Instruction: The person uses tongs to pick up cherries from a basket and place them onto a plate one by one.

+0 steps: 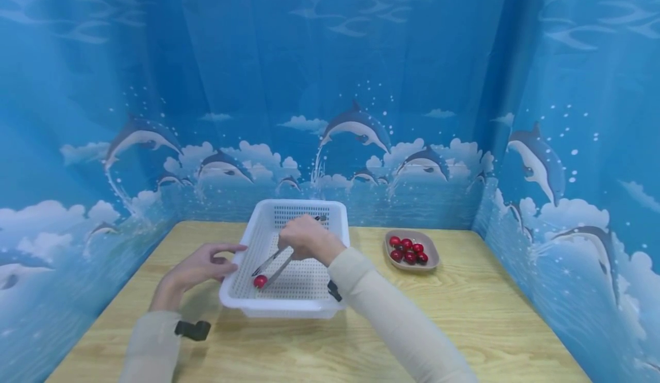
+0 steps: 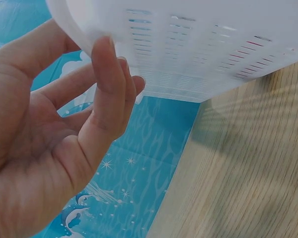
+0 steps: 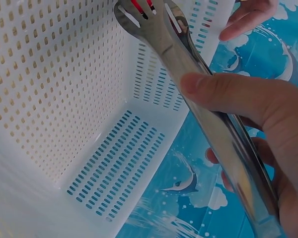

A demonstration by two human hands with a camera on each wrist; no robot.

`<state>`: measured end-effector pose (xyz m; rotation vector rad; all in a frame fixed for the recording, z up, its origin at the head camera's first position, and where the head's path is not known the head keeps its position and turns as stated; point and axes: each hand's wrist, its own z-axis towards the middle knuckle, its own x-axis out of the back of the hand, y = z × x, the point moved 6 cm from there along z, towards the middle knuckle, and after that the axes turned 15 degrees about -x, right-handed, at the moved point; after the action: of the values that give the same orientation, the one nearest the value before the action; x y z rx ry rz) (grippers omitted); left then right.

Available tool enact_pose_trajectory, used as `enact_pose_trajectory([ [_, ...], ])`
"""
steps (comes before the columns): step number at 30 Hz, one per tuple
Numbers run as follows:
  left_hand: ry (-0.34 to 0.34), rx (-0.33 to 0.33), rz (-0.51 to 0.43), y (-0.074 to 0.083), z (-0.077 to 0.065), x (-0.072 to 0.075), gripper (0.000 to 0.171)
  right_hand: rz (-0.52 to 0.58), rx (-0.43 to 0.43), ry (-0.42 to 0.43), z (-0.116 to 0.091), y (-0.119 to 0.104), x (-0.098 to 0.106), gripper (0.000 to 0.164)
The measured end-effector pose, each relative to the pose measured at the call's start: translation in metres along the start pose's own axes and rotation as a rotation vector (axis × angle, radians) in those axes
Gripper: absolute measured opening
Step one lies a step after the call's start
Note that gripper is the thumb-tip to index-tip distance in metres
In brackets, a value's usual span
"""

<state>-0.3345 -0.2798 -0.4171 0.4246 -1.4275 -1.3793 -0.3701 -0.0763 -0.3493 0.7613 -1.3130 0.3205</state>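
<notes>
A white perforated plastic basket (image 1: 286,304) stands on the wooden table. At its left side my left hand (image 1: 203,265) holds the rim, thumb outside and index finger over the top. My right hand (image 1: 307,237) reaches over the basket and grips metal tongs (image 3: 208,119) around their arms. Between the tongs' tips is a red cherry (image 1: 260,281), low inside the basket near the front left; whether it touches the floor I cannot tell. In the right wrist view, red shows through the slots of the tongs' head.
To the right of the basket, a small beige dish (image 1: 435,251) holds several red cherries (image 1: 407,248). The wooden table (image 1: 479,308) extends in front and to the right. Blue dolphin-print sheets (image 1: 330,56) surround it at the back and sides.
</notes>
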Motion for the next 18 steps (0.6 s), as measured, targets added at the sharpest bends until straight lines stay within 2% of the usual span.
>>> enact_pose_trajectory([
  [6, -0.011, -0.028, -0.022, 0.002, 0.0, -0.002, 0.062, -0.024, 0.009, -0.001, -0.001, -0.002, 0.001, 0.022],
  [18, 0.003, 0.009, -0.016, -0.001, 0.0, 0.0, 0.062, -0.012, -0.006, 0.016, -0.008, 0.002, 0.013, 0.024],
])
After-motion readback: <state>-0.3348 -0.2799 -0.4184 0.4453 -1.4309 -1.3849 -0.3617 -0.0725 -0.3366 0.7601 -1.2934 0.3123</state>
